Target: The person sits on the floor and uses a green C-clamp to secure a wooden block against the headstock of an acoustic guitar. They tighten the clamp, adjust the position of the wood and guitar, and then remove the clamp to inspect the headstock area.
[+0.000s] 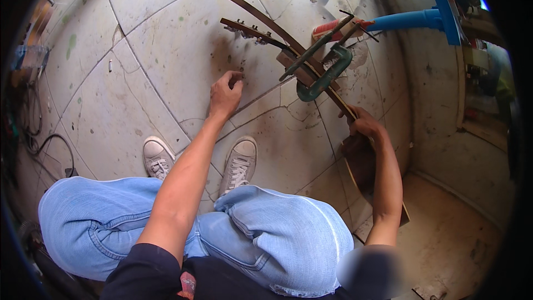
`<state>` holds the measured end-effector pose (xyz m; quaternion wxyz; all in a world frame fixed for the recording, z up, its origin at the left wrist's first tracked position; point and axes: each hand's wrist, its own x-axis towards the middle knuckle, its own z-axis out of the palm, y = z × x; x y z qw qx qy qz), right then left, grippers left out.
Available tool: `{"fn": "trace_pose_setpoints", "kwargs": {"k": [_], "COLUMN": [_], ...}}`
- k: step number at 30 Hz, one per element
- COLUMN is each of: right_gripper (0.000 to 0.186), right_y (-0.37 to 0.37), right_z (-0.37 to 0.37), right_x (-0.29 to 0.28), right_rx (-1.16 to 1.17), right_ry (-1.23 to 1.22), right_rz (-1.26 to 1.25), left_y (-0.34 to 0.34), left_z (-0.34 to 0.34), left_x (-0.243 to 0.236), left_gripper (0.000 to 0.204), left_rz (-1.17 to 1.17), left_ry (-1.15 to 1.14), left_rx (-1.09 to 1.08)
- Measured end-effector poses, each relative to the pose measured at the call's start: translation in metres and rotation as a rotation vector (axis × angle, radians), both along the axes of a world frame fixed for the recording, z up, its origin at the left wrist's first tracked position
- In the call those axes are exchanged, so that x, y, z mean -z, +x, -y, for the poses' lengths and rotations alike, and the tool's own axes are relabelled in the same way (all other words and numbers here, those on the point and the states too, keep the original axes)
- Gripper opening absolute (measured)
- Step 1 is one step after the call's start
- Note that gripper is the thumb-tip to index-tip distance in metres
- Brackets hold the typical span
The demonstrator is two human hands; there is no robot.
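My right hand (pixel 365 123) is wrapped round the neck of a guitar, just above its dark brown body (pixel 361 164), which my right forearm partly covers. The headstock (pixel 242 28) with its tuning pegs points away to the upper left. Two green C-clamps (pixel 315 93) grip the neck, pressing a wooden block and a long flat wooden strip (pixel 261 15) along it. The strip's free end stands apart from the headstock. Over the floor, left of the guitar, my left hand (pixel 226 95) has its fingers curled together, touching nothing nearby; whatever lies between the fingertips cannot be made out.
Grey floor tiles (pixel 166 44) with cracks and stains lie under everything. A red container (pixel 327 30) stands behind the clamps, near a blue pipe (pixel 408 19). A wall (pixel 438 89) rises at the right, above a brown board (pixel 444 233). Dark cables (pixel 41 144) lie at far left.
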<state>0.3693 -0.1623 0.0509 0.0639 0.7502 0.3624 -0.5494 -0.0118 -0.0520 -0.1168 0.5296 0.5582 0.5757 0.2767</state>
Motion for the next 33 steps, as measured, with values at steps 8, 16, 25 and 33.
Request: {"fn": "trace_pose_setpoints", "kwargs": {"k": [8,16,25,33], "right_gripper": [0.057,0.055,0.054,0.052], "right_y": [0.007,0.004,0.003,0.002], "right_z": [0.004,0.0,0.0,-0.001], "right_x": [0.003,0.0,-0.002,-0.003], "right_rx": [0.0,-0.024,-0.034,-0.052], "right_ry": [0.016,0.015,0.015,0.01], "right_rz": [-0.013,-0.015,-0.002,0.007], "left_y": [0.004,0.071,0.094,0.092], "left_z": [0.007,0.029,0.012,0.013], "left_x": [-0.011,-0.086,-0.101,-0.101], "left_gripper": [0.032,0.065,0.086,0.083], "left_rz": [-0.052,-0.176,-0.447,-0.466], "left_ry": [0.399,0.541,0.476,0.521], "left_rx": [0.175,0.469,0.629,0.625]}}
